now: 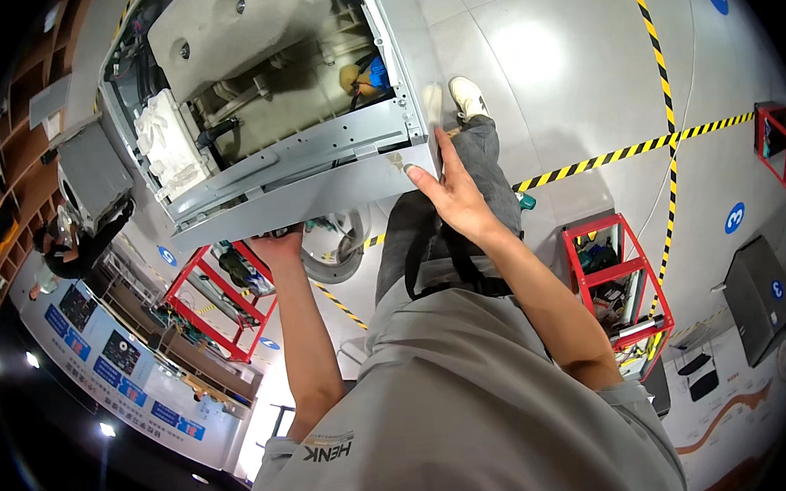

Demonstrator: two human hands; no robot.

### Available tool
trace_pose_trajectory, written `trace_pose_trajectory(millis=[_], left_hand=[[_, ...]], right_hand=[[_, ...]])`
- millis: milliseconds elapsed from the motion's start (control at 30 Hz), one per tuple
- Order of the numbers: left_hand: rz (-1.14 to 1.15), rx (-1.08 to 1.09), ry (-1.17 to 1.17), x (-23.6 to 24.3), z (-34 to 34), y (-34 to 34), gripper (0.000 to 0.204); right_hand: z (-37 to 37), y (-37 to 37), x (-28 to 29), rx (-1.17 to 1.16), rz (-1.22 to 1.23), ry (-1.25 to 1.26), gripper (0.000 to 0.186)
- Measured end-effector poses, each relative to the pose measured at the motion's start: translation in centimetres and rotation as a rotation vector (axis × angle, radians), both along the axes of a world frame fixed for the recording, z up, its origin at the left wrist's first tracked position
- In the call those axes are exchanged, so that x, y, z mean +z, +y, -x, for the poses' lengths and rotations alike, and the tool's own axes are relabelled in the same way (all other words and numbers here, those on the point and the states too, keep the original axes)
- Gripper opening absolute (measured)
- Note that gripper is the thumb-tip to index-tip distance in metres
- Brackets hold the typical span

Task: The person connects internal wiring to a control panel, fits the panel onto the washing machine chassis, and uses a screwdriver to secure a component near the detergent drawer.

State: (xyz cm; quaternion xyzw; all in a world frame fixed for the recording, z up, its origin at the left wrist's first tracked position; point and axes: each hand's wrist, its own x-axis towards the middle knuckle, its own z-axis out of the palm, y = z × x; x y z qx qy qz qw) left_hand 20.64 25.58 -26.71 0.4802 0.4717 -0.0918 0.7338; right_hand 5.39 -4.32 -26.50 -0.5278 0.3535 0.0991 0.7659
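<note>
A big grey metal machine casing [317, 174] fills the upper left, its open side showing a grey counterweight block [227, 31], a white foam piece [166, 138], hoses and a blue and yellow part [369, 74]. My left hand [276, 248] grips the casing's lower edge from beneath, with the fingers partly hidden. My right hand [451, 192] clasps the casing's lower right corner, thumb on the front edge and fingers up along the side. Below them are my grey trousers and white shoe [468, 97].
Red metal racks stand on the grey floor at lower left [200, 302] and right [613, 277], another at far right [775, 141]. Yellow-black tape [621, 152] crosses the floor. A black box [761, 299] sits at right. Another person [74, 251] works by a grey machine [92, 174] at left.
</note>
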Motion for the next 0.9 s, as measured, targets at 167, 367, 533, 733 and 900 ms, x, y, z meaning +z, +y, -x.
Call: trace_pose_trajectory(millis=[167,367,533,733,900], left_hand=[[0.112,-0.068,-0.002,-0.8,0.0,1.1,0.06],[0.156,-0.071,0.047,-0.9,-0.4,0.9,0.064],[0.162,-0.117,0.063,-1.1,-0.6,1.0,0.068],[0.08,-0.106,0.106,-0.6,-0.7,0.0,0.063],[0.124,-0.129,0.1,-0.7,-1.2,1.3,0.063]], right_hand=[[0.4,2.0,-1.4,-0.211,-0.109,-0.074,0.115],[2.8,1.4,-1.8,-0.344,-0.274,-0.093,0.121],[6.1,1.4,-4.2,-0.294,-0.368,-0.021,0.105],[5.4,4.5,-7.1,-0.439,-0.479,-0.087,0.075],[2.4,6.0,-6.2,-0.897,-0.985,-0.13,0.061]])
